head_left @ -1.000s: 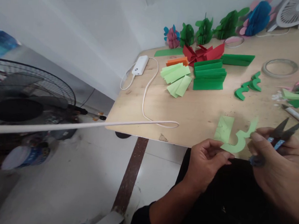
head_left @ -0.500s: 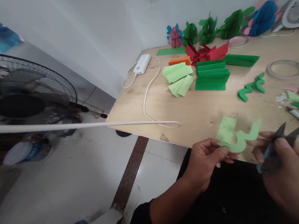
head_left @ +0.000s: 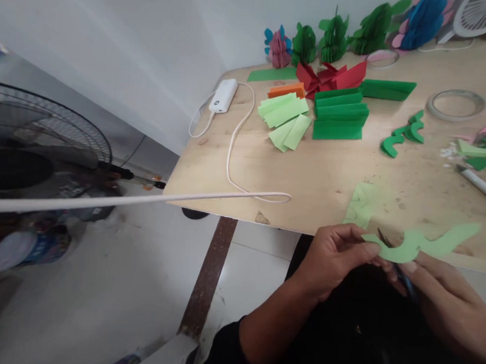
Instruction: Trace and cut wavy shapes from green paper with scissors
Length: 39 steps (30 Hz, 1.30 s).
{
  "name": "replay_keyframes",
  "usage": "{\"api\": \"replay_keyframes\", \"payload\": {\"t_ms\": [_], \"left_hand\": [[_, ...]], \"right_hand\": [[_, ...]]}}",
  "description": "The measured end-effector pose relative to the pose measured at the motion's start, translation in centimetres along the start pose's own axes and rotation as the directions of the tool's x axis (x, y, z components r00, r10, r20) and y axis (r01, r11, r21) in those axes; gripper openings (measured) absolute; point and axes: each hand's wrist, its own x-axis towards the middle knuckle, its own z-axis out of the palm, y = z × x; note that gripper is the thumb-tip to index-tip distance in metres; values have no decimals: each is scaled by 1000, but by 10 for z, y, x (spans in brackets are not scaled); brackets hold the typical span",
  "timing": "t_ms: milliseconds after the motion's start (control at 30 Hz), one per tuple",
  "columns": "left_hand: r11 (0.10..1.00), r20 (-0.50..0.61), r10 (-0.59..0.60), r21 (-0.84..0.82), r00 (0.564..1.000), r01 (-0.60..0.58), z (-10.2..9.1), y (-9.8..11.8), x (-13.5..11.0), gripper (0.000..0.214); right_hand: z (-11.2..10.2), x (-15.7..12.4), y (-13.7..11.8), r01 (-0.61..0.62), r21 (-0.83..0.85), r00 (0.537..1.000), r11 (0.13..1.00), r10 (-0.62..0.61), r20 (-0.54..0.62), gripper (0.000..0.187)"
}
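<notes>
Between thumb and fingers, my left hand pinches one end of a wavy light green paper piece at the table's front edge. My right hand grips scissors, mostly hidden under the paper and fingers; a dark blade tip shows at the paper's curved edge, close to my left fingertips. The far end of the strip sticks out to the right above my right hand. Just behind my left hand lies another light green paper with drawn or cut lines, partly blurred.
Folded light green papers, dark green papers and red ones lie farther back. Wavy green cutouts, a tape roll and a white pen-like tool sit right. A white cable crosses the left edge.
My right hand has brought the scissors from the right side in under the paper, close to my left hand. The wavy strip has swung out to the right; the view has shifted slightly.
</notes>
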Motion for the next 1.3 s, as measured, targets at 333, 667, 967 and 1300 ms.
{"api": "replay_keyframes", "payload": {"t_ms": [333,667,967,1300], "left_hand": [[975,-41,35,223,999,-25,-3,3,-1,32],[916,-101,111,397,989,-62,-7,-3,-1,21],[940,-137,166,321,977,-115,-9,-21,1,34],[961,-184,184,238,966,-137,-6,-26,-3,23]], "right_hand": [[-10,-12,5,77,-99,978,992,-56,201,29],[-9,-14,0,211,-160,962,964,-176,208,31],[-5,-20,2,287,-255,954,923,-251,163,36],[-4,-21,4,357,-292,932,888,-317,174,42]]}}
